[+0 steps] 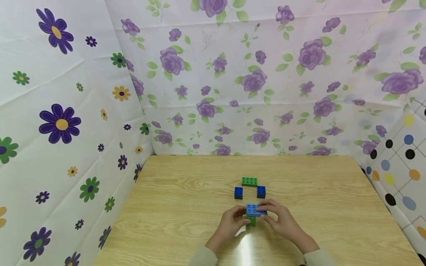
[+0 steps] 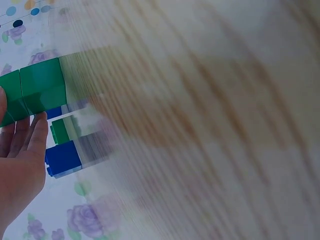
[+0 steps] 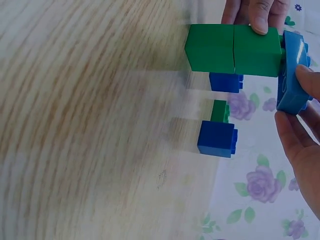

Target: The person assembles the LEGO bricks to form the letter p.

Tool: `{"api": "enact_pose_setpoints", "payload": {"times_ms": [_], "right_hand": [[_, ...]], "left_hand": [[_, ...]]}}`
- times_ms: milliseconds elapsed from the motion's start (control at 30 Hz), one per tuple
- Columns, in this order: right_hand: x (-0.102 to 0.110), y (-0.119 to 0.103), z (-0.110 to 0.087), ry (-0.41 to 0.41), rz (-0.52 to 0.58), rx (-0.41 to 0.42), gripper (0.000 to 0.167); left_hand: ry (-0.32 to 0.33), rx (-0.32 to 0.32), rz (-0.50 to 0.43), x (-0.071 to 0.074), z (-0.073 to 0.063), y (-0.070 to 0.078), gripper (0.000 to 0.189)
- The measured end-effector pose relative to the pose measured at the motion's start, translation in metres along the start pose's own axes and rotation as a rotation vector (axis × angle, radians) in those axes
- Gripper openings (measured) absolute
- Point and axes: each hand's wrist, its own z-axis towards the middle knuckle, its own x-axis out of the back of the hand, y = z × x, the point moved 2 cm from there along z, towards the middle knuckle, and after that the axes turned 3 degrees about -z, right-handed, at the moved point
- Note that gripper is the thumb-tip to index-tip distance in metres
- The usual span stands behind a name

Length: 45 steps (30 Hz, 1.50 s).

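Note:
Two green bricks (image 3: 210, 48) stand stacked one on the other on the table, near its front. My left hand (image 1: 229, 221) grips the upper green brick (image 3: 256, 51) between thumb and fingers. With thumb and fingers my right hand (image 1: 283, 220) holds a light blue eight-stud brick (image 1: 252, 210) at the top of the stack, overhanging toward the right. In the right wrist view, the blue brick sits slightly tilted, and some green studs show in the gap beneath it. The left wrist view shows the green stack (image 2: 44, 87) beside the fingers, without the light blue brick.
Beyond the hands, two dark blue bricks (image 1: 238, 192) stand apart on the wooden table (image 1: 173, 207). A flat green eight-stud brick (image 1: 249, 181) lies behind them. Flowered cloth (image 1: 233, 125) hangs along the back, with patterned cloths on both sides.

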Motion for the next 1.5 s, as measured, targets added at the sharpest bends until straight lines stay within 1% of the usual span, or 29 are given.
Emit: {"api": "enact_pose_setpoints", "payload": {"times_ms": [233,567,633,867,933,1067,1300,1400,1500], "right_hand": [[0.001,-0.004,0.003,-0.020,-0.018,0.000,0.031],[0.000,-0.008,0.002,-0.009,-0.049,0.017,0.035],[0.000,-0.009,0.002,-0.016,-0.074,0.018,0.037],[0.000,-0.015,0.003,-0.073,-0.223,0.029,0.043],[-0.001,-0.016,0.004,-0.087,-0.240,0.037,0.043],[-0.002,-0.016,0.003,-0.103,-0.242,0.040,0.042],[-0.005,-0.015,0.005,-0.056,-0.236,0.043,0.042],[-0.005,-0.016,0.005,-0.033,-0.254,0.052,0.043],[-0.006,-0.018,0.004,-0.013,-0.300,0.070,0.043]], "left_hand": [[-0.004,-0.012,-0.018,0.001,0.000,0.001,0.034],[-0.008,-0.011,-0.014,0.001,0.001,0.000,0.033],[-0.010,-0.009,-0.009,0.001,0.002,-0.001,0.033],[-0.016,-0.013,-0.007,0.001,0.001,-0.003,0.034],[-0.018,-0.019,-0.010,0.001,0.001,-0.003,0.034],[-0.018,-0.019,-0.018,0.001,0.001,-0.002,0.034],[-0.014,-0.010,-0.012,0.001,0.001,-0.001,0.033],[-0.016,-0.009,-0.004,0.002,0.000,0.000,0.033],[-0.017,-0.007,0.006,0.002,0.000,0.001,0.034]]}}
